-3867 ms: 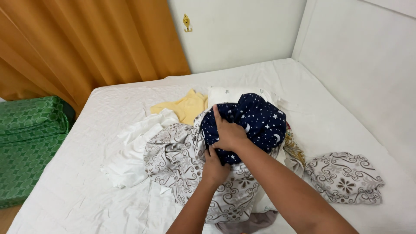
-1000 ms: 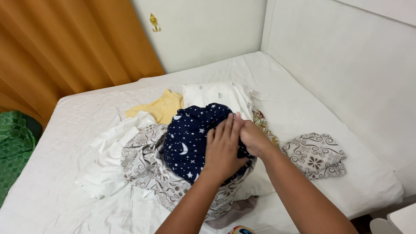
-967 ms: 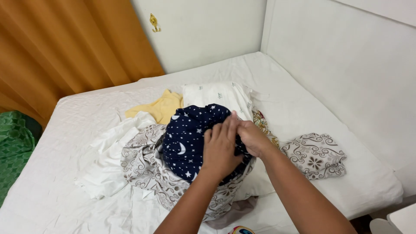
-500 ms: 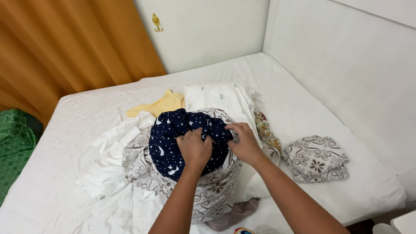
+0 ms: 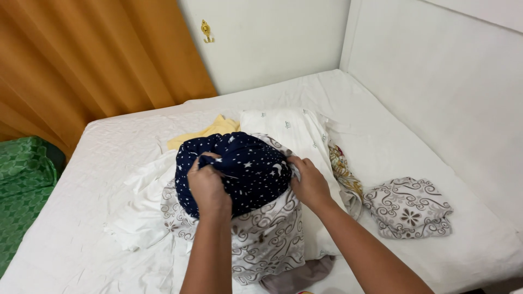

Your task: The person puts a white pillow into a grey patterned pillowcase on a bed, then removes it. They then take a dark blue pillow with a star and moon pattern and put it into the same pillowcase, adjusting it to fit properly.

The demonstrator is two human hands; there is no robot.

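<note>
A dark navy cloth with white stars and moons (image 5: 245, 166) lies bunched on top of a pile of laundry on the bed. My left hand (image 5: 207, 185) pinches a fold of it near its left side. At its right edge, my right hand (image 5: 309, 182) grips the same cloth. Beneath it spreads a grey-and-white swirl-patterned fabric (image 5: 261, 239). A yellow garment (image 5: 210, 132) and a white folded piece (image 5: 286, 128) lie just behind.
A folded swirl-patterned cloth (image 5: 408, 207) rests alone to the right on the white mattress (image 5: 109, 147). White walls (image 5: 436, 81) close the far and right sides. Orange curtains (image 5: 81, 60) hang at the left, above a green patterned surface (image 5: 22, 185).
Both hands lay flat on the right part of the navy cloth; my left hand has moved to its left side and now both pinch it, bunching it into a rounder bundle.
</note>
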